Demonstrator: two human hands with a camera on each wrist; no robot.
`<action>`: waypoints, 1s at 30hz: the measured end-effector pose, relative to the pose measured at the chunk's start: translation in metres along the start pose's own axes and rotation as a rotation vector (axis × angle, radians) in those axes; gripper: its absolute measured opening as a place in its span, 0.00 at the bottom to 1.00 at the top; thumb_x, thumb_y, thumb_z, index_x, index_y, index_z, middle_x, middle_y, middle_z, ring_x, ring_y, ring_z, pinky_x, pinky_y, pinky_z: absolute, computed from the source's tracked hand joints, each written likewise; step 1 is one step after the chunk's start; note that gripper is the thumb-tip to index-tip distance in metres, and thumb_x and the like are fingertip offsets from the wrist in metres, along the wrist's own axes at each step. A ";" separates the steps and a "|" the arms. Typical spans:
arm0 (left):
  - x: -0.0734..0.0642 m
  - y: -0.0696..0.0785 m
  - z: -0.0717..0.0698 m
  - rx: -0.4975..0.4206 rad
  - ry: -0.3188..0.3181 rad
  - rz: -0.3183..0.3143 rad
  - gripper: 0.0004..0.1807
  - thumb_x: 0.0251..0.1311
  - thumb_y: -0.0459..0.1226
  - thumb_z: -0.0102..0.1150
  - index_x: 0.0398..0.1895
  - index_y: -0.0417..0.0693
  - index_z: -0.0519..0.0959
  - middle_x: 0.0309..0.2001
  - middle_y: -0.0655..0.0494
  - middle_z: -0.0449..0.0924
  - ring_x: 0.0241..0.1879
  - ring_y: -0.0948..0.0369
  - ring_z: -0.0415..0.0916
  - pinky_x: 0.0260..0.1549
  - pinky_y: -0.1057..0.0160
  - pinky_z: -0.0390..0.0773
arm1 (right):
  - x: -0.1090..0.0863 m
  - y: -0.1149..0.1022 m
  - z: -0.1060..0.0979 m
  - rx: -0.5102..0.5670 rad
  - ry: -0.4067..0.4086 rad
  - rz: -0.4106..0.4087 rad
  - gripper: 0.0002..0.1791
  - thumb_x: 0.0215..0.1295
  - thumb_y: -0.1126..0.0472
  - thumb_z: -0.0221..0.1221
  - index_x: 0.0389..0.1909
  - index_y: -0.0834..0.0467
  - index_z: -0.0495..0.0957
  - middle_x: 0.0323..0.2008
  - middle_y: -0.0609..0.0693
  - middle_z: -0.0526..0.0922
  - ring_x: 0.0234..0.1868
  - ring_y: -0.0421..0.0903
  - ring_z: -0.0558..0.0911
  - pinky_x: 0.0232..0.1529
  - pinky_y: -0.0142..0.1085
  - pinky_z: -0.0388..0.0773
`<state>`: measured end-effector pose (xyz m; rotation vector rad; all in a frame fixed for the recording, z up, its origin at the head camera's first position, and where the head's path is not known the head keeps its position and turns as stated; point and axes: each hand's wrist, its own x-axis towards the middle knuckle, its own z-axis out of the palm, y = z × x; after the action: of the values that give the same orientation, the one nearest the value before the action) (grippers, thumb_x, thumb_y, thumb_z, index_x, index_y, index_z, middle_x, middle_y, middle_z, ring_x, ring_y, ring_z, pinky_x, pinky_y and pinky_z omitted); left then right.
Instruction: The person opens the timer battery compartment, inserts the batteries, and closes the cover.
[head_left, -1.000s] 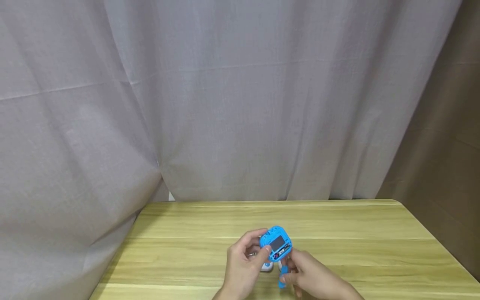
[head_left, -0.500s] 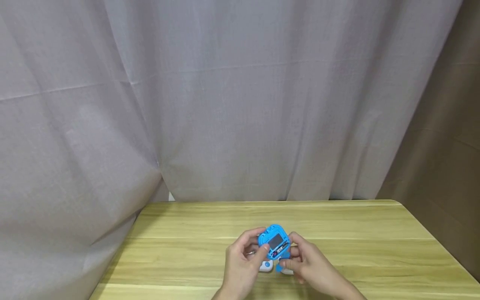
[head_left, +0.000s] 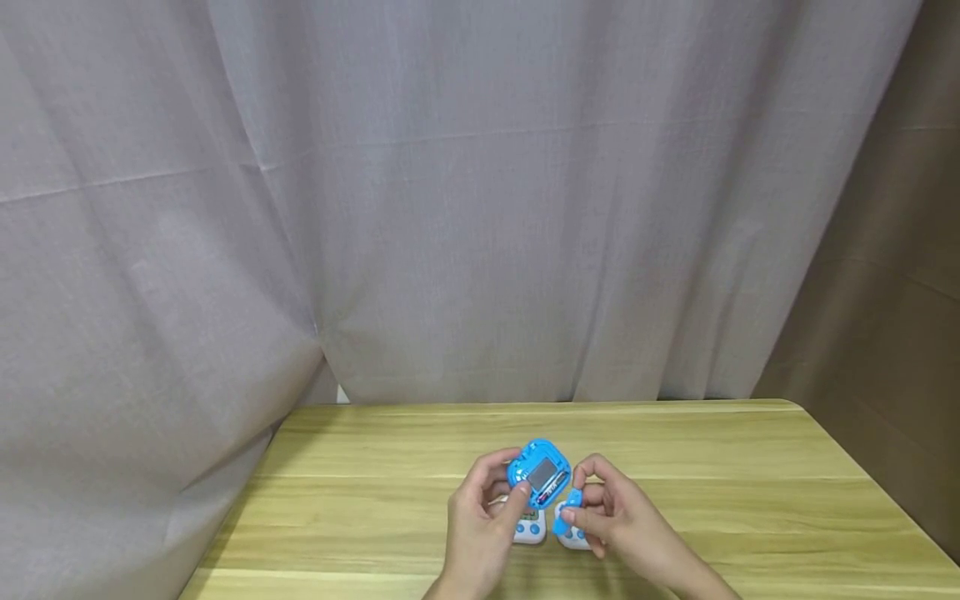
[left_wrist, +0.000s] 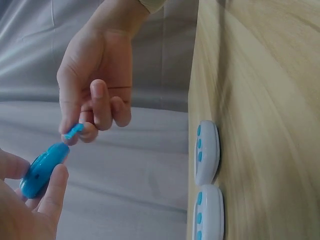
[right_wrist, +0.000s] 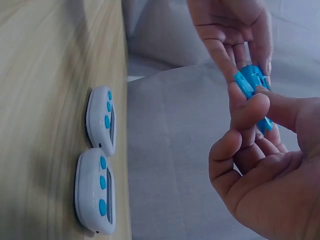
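My left hand (head_left: 480, 521) holds a small blue digital timer (head_left: 534, 454), its back turned up toward the head camera. On that back are a dark grey rectangle and an uncovered slot with a battery (head_left: 552, 490) lying in it. Between thumb and fingertips, my right hand (head_left: 626, 517) pinches a narrow blue battery cover (head_left: 561, 523), a short gap from the timer's slot edge. In the left wrist view the timer (left_wrist: 42, 172) appears edge-on, just below the cover (left_wrist: 74, 131). The timer's front is hidden from the head camera.
Two white digital timers with blue buttons, one (head_left: 531, 531) on the left and one (head_left: 573, 540) on the right, lie side by side on the wooden table (head_left: 360, 483) below my hands. Grey curtain (head_left: 480, 250) hangs behind the table's far edge.
The right hand has lifted the battery cover from below the timer and turned it, now beside the slot. The left hand has shifted the timer slightly up and left, uncovering more of the white timers.
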<state>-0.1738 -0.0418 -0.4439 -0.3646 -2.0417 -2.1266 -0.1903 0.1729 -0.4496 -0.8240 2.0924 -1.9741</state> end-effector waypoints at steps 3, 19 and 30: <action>0.000 0.000 0.000 -0.007 0.003 -0.002 0.20 0.69 0.29 0.64 0.62 0.47 0.78 0.51 0.47 0.85 0.47 0.59 0.86 0.49 0.62 0.91 | -0.001 -0.003 0.000 0.008 0.007 0.013 0.17 0.73 0.67 0.63 0.47 0.65 0.62 0.28 0.45 0.85 0.20 0.34 0.76 0.19 0.28 0.79; -0.005 0.003 0.006 -0.039 -0.013 -0.021 0.20 0.66 0.28 0.66 0.60 0.46 0.79 0.50 0.46 0.85 0.45 0.59 0.85 0.46 0.60 0.92 | -0.003 -0.005 0.009 0.068 0.183 0.049 0.19 0.74 0.67 0.63 0.51 0.68 0.61 0.30 0.47 0.90 0.18 0.37 0.79 0.20 0.31 0.81; -0.009 0.008 0.006 -0.016 -0.025 -0.009 0.20 0.66 0.29 0.68 0.60 0.47 0.80 0.50 0.47 0.86 0.45 0.60 0.86 0.45 0.61 0.92 | -0.003 -0.008 0.013 0.085 0.220 0.090 0.24 0.73 0.66 0.64 0.60 0.66 0.62 0.29 0.48 0.88 0.19 0.38 0.78 0.23 0.33 0.84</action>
<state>-0.1623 -0.0364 -0.4384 -0.3869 -2.0448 -2.1561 -0.1791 0.1627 -0.4440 -0.5087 2.0982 -2.1745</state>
